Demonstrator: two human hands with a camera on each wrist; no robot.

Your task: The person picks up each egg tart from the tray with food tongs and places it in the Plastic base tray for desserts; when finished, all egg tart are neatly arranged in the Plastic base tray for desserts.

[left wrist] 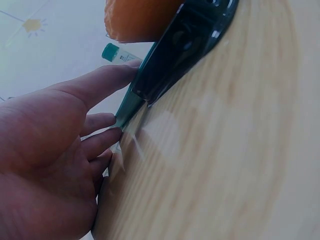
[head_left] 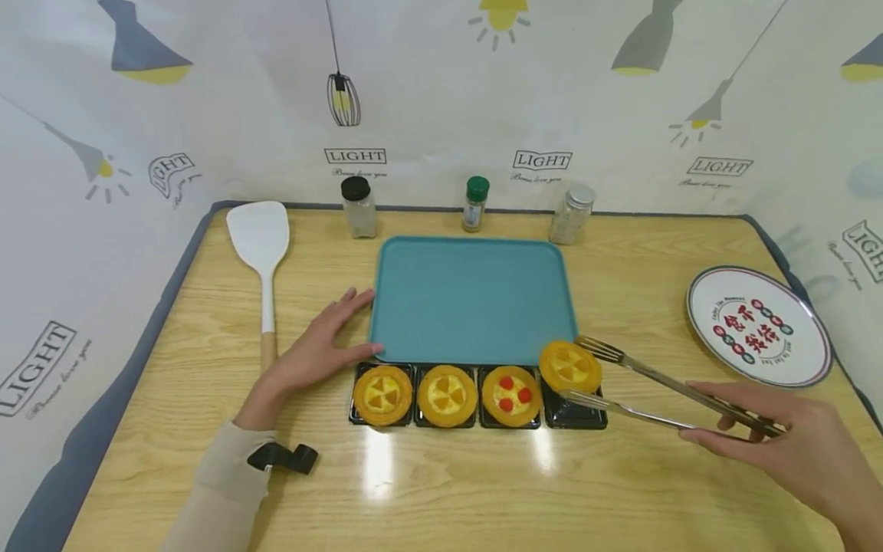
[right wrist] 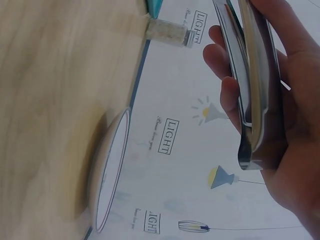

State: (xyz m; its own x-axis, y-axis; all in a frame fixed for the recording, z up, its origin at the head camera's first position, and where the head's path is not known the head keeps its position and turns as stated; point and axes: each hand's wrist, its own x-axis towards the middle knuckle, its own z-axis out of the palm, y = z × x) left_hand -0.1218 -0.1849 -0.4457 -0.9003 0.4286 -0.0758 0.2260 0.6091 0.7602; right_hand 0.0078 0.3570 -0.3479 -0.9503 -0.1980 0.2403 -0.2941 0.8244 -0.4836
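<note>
My right hand (head_left: 793, 433) grips metal tongs (head_left: 662, 378), whose folded end shows in the right wrist view. Their two tips straddle a round yellow tart (head_left: 569, 368) with triangular pieces on top, tilted above the rightmost black plastic tray (head_left: 579, 418) and overlapping the corner of a blue-green serving tray (head_left: 476, 303). Fingers spread, my left hand (head_left: 313, 345) touches the serving tray's left edge, thumb near its front corner. Three more tarts sit in black trays: two with triangles, one (head_left: 510, 396) with red dots.
A white spatula (head_left: 258, 238) lies at the left, its handle partly behind my left wrist. Along the back stand a black-capped jar (head_left: 359, 211), a green-capped bottle (head_left: 474, 205) and a silver-capped jar (head_left: 572, 216). A printed white plate (head_left: 793, 349) lies at the right.
</note>
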